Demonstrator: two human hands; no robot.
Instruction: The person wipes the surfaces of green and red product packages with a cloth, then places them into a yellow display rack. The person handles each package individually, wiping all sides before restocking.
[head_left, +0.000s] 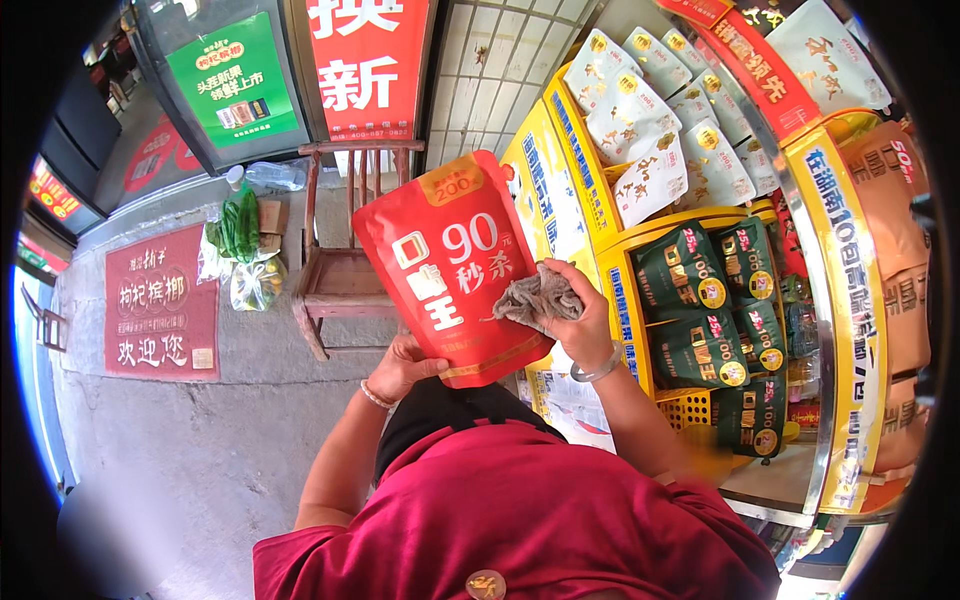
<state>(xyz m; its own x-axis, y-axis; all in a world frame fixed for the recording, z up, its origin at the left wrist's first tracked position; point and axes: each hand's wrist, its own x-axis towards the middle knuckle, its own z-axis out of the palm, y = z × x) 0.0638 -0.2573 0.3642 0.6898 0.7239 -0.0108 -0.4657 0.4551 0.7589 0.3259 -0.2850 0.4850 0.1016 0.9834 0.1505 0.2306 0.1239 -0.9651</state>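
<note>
A large red pouch [400, 225] with white and gold printing is held up in front of me, tilted a little to the left. My left hand [402, 368] grips its lower left corner, thumb on the front face. My right hand [590, 322] is closed on a crumpled grey-brown cloth [540, 298], which lies against the pouch's lower right side. A beaded bracelet is on my left wrist and a metal bangle on my right one. The pouch hides the fingers behind it.
To the right, a yellow display rack [612, 245] holds white pouches [630, 120] and dark green pouches [697, 350]. A wooden chair [345, 285] stands beyond my left hand. Bags of green vegetables [237, 228] lie on the floor near a red doormat [163, 300].
</note>
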